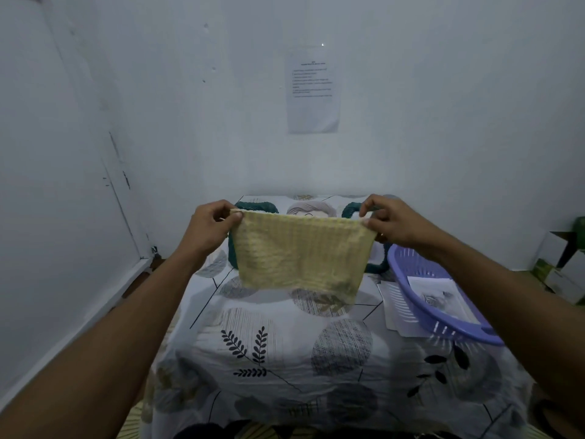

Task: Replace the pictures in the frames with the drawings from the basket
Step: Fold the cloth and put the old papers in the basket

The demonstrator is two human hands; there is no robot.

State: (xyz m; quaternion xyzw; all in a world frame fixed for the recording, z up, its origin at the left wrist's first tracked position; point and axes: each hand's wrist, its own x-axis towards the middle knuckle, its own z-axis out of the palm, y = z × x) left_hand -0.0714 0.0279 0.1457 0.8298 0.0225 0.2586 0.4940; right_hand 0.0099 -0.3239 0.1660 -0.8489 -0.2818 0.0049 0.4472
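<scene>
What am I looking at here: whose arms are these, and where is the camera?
There is no machine. These are a person's bare arms, seen from one camera worn on their head, looking forward and down. The left hand and right hand each pinch a top corner of a yellow cloth, holding it spread above a table with a leaf-patterned cover. Teal frames peek out behind the cloth. At the right, a purple basket holds a drawing, and more sheets lie beside it.

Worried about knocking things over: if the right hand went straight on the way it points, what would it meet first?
Likely the teal frame just beyond the right hand, which pinches the yellow cloth; depth is unclear, so it may pass above it.
</scene>
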